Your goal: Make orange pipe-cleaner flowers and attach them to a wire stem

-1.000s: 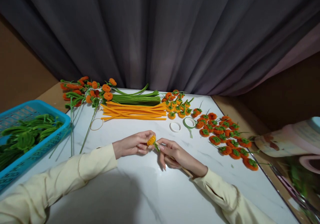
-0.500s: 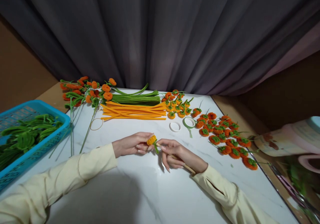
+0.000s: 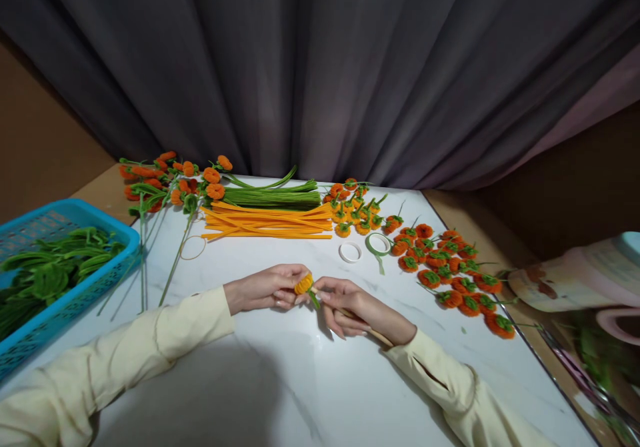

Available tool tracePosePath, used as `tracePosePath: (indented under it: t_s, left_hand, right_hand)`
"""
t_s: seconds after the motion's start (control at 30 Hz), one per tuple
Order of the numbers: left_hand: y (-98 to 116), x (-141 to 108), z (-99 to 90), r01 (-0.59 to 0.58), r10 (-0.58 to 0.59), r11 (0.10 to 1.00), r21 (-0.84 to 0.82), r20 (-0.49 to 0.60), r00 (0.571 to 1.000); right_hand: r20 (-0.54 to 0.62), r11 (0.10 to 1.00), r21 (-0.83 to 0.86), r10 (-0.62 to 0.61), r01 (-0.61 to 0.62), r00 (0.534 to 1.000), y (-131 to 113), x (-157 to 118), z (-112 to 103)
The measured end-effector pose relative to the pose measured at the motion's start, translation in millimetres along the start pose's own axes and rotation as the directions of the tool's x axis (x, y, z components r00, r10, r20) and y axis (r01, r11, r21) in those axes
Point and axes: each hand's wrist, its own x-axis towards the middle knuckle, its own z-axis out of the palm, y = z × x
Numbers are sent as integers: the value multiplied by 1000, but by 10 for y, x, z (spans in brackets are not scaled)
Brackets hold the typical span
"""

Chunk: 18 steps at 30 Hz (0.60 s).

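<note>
Near the middle of the white marbled table, my left hand (image 3: 274,287) pinches a small yellow fuzzy flower head (image 3: 303,283) with a green stub (image 3: 315,298) pointing down and right. My right hand (image 3: 353,309) is closed around a thin wooden stick (image 3: 377,336), whose tip end is at the flower's right side, close to the green stub. Beyond my hands lie yellow fuzzy stems (image 3: 265,221), green fuzzy stems (image 3: 275,197) and a group of yellow flower heads (image 3: 343,230). A white tape roll (image 3: 350,252) and a green tape roll (image 3: 379,244) lie flat behind my right hand.
A blue basket (image 3: 103,280) of green leaf pieces stands at the left. Orange flowers on stems (image 3: 213,176) lie at the back left. Many orange flower heads (image 3: 469,306) spread over the right side. A pale cup (image 3: 575,277) and scissors (image 3: 575,370) are at the far right.
The yellow flower has turned and tilted slightly between my hands. Fingers of my right hand have curled in a little; both hands stay in nearly the same place.
</note>
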Motion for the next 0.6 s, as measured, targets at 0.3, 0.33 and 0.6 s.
tracePosePath:
  t_s: [0.3, 0.33, 0.6]
  left_hand:
    - [-8, -15, 30, 1, -4, 995, 96, 34, 999]
    - [-8, -18, 32, 5, -11, 993, 120, 46, 999]
    - [-4, -26, 7, 35, -54, 982, 187, 95, 994]
  right_hand:
    - [132, 994, 48, 87, -94, 987, 15, 3, -73]
    - [147, 992, 51, 104, -113, 984, 20, 1, -76]
    - [191, 985, 53, 152, -165, 970, 36, -18, -45]
